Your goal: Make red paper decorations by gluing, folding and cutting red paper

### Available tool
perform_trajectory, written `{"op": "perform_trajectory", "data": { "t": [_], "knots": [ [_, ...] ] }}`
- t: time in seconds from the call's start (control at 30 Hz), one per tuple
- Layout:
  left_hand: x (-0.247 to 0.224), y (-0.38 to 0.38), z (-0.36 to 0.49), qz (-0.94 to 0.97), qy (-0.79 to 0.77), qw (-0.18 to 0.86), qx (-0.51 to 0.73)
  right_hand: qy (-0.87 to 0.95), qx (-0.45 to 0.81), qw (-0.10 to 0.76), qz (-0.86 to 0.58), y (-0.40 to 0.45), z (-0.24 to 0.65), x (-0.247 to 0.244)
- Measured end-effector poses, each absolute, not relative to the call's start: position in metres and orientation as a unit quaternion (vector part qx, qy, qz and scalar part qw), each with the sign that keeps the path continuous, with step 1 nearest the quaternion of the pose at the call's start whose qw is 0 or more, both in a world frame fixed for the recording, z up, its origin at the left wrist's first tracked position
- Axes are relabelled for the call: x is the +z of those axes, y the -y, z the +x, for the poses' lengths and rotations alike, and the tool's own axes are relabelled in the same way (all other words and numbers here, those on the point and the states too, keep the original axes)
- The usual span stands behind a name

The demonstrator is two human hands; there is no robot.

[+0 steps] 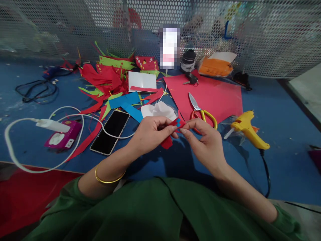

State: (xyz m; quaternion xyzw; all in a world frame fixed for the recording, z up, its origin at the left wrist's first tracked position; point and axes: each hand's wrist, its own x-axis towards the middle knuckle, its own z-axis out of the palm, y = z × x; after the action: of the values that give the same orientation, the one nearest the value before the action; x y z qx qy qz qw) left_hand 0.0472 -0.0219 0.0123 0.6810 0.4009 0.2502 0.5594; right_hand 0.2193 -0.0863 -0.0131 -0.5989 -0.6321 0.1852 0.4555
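Between my two hands is a small red paper piece [167, 143] bearing blue diamond shapes [178, 123]. My left hand [151, 134] is closed on it, thumb on top and fingers underneath. The thumb and forefinger of my right hand [204, 139] pinch together at its right edge; whether they grip the red paper or a tiny bit on it I cannot make out. Just beyond my hands lie a crumpled white sheet [159, 109] and scissors [196, 103] with red and yellow handles, partly hidden by my right hand.
A yellow glue gun [247, 129] lies at right. A large red sheet [213, 95] lies behind the scissors. Red and green paper scraps [107, 80], blue strips [127, 100], a dark phone [110, 132] and a purple-and-white extension socket [64, 135] with white cable are at left. A perforated metal panel [70, 30] stands behind.
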Motion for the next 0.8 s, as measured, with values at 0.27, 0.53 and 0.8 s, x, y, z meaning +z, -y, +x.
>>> {"op": "perform_trajectory", "data": {
  "t": [0.27,0.53,0.8],
  "knots": [
    [0.0071,0.0210,0.0469,0.685,-0.390,0.560,0.254,0.631,0.160,0.460,-0.603,0.0870,0.2176,-0.0131],
    [0.0115,0.0216,0.0472,0.680,-0.406,0.558,0.249,0.583,0.197,0.480,-0.625,0.0885,0.2151,-0.0117],
    [0.0131,0.0229,0.0461,0.646,-0.411,0.592,0.252,0.425,0.433,0.576,-0.547,0.0822,0.2163,-0.0148]
  ]
}}
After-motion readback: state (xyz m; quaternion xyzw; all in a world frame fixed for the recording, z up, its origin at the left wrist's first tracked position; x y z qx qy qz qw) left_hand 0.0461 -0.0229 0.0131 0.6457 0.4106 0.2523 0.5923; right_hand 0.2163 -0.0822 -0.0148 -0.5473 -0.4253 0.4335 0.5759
